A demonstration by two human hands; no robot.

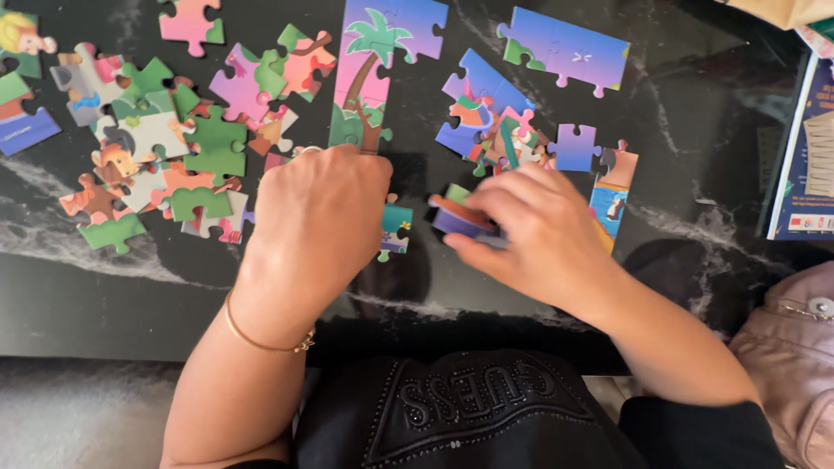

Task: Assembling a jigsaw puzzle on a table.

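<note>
While left hand [317,217] rests curled over teal puzzle piece [396,227] on black marble tabletop [686,130], grip unclear, right hand [539,230] pinches purple-orange piece [459,215] just beside it. Palm-tree strip [369,74] above; loose pile [156,148] left; book [804,148] far right.

One view only, from a camera worn on the person's head. It looks almost straight down over the person's own lap and forearms onto the black marbled surface [695,104], from close range. The near edge of the surface crosses the lower part of the picture; its far part fills the top.
</note>
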